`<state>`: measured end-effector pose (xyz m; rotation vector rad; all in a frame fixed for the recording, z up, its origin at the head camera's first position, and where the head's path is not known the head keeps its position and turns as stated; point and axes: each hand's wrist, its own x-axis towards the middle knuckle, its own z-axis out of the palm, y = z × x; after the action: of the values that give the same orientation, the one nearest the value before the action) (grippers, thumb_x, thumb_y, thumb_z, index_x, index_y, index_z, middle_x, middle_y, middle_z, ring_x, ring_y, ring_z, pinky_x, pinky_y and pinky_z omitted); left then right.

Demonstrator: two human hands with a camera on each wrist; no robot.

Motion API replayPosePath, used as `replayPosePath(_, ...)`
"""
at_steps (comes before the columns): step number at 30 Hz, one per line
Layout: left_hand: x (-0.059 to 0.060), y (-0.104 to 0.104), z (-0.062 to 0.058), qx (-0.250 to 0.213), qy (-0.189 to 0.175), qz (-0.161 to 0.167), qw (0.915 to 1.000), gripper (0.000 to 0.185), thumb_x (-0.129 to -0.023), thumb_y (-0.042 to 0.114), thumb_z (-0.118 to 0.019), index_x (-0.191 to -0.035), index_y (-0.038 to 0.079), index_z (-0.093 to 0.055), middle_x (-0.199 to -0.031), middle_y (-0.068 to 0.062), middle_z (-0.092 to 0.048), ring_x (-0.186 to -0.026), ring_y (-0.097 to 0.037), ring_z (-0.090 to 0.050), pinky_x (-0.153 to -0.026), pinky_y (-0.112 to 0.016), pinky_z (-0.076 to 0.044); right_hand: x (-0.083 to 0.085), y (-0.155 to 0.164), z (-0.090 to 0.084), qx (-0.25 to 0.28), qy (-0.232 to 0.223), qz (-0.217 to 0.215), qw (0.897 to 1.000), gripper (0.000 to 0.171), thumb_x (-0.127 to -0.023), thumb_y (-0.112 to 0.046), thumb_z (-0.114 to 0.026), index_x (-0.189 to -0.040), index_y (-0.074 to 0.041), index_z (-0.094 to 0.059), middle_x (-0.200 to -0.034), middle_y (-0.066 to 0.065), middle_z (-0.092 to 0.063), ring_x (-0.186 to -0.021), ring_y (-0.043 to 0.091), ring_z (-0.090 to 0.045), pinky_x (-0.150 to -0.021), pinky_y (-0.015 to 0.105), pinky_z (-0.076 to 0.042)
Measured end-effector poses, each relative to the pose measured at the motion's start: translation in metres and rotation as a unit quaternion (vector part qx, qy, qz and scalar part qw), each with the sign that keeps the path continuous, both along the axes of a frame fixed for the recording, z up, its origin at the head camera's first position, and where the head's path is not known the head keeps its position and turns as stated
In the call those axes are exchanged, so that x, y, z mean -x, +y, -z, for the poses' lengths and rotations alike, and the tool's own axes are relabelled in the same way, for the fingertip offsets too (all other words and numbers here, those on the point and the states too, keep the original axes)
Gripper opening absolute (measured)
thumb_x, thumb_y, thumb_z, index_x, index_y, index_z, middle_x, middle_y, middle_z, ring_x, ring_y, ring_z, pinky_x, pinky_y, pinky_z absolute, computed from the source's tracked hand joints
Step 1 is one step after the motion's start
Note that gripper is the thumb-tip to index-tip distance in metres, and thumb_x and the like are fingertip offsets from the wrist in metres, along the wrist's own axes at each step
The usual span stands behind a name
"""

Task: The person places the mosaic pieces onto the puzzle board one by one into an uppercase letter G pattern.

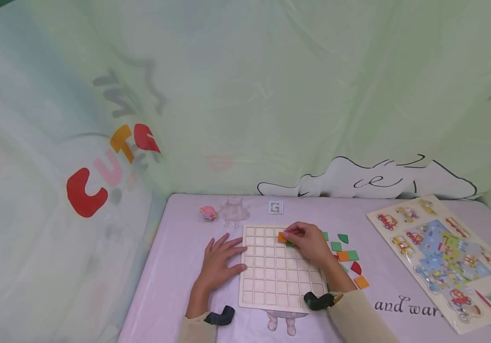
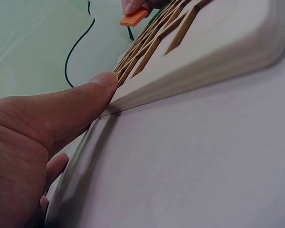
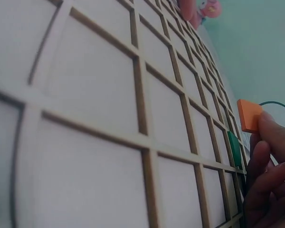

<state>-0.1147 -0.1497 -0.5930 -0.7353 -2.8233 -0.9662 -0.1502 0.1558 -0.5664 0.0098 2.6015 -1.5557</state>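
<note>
I see my right hand (image 1: 310, 240) over the far side of the grid board (image 1: 277, 271), and its fingers (image 3: 270, 142) pinch a small orange tile (image 1: 281, 237) by its edges. The tile hangs tilted just above a square near the top row, not yet lying flat in it. A green tile (image 3: 234, 148) sits in the board right under my fingers.

I think the orange tile is light and stiff, like thin wood or foam (I cannot tell which). It looks smooth, so it could slip if I squeeze only a corner. The best place to hold it is on two opposite edges, near the top, so the bottom edge is free to drop into the square. It should not break easily, but it may catch on the thin ribs of the board if it goes in crooked.

My left hand (image 1: 219, 259) lies flat on the counter (image 1: 177, 267) with the fingers spread, and its thumb (image 2: 92, 92) touches the left edge of the board to keep it from sliding. The board looks light too, so that push helps.

More loose tiles (image 1: 346, 255), green, orange and red, lie on the counter just beside the board on the right.
</note>
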Motion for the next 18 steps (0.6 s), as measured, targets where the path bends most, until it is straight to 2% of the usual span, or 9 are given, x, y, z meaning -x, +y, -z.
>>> replayPosePath(11,0.0005,-0.0003,0.0009,0.013,-0.009,-0.006,0.9999,0.051,-0.087,0.046,-0.075,-0.133,0.024,-0.069,-0.151,0.0,-0.057,-0.152,-0.036,-0.035,-0.12,-0.07,-0.013,0.0041,-0.0033,0.0003,-0.009,-0.038,0.002,0.999,0.013,-0.092,-0.026,-0.077,-0.097,-0.015,-0.075,-0.087,0.001,-0.069,-0.076,0.019,-0.053,-0.064,0.027,-0.044)
replayPosePath(18,0.0007,0.0003,0.0004,0.004,-0.008,-0.005,0.9999,0.05,-0.087,0.046,-0.075,-0.132,0.025,-0.07,-0.15,0.001,-0.058,-0.151,-0.036,-0.036,-0.119,-0.07,-0.014,0.005,-0.004,-0.0003,-0.017,-0.036,0.002,0.999,0.011,-0.091,-0.024,-0.078,-0.096,-0.015,-0.076,-0.082,0.001,-0.065,-0.075,0.02,-0.052,-0.063,0.028,-0.042)
